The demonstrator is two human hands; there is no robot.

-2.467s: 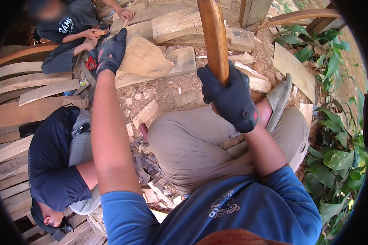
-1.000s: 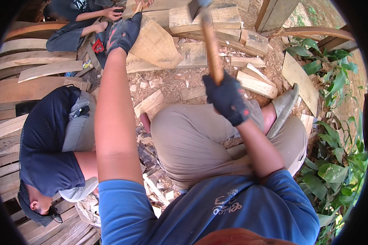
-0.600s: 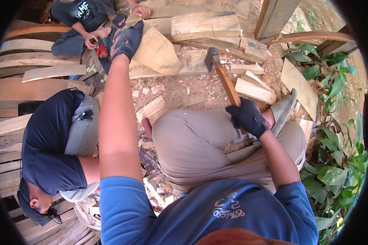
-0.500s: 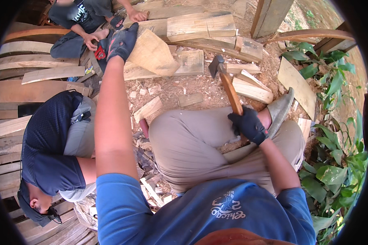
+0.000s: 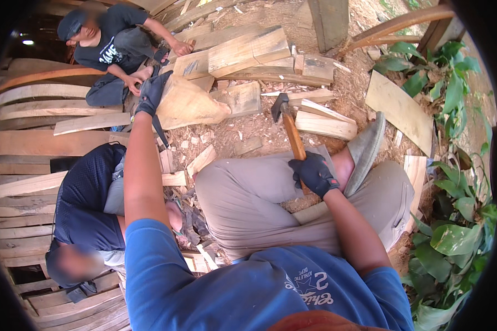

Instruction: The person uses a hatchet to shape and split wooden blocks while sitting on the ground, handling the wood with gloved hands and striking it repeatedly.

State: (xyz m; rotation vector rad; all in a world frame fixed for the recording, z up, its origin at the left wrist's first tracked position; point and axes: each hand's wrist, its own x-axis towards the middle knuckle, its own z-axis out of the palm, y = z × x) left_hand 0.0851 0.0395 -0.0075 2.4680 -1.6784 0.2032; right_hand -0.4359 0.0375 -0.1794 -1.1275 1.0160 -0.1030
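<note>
My right hand point(image 5: 315, 174), in a dark glove, is closed around the wooden handle of a hatchet point(image 5: 294, 132). Its dark head points away from me, above the wood chips beyond my bent leg. Stretched far forward, my gloved left hand point(image 5: 151, 96) grips the left edge of a pale, roughly cut wooden board point(image 5: 190, 105); its fingertips are partly hidden. A dark, narrow blade-like strip point(image 5: 160, 132) shows just below this hand; whether the hand touches it I cannot tell.
Sawn planks and blocks point(image 5: 248, 52) lie beyond the board. Split wood pieces point(image 5: 326, 121) sit near my right foot. One person point(image 5: 113, 49) sits at the far left, another point(image 5: 88, 201) bends close on my left. Slatted timber point(image 5: 25, 215) lies left, leafy plants point(image 5: 453, 237) right.
My left hand and the board have come slightly nearer. The red object near the far person's hand is out of sight, and the dark strip now shows below my hand. The view has shifted.
</note>
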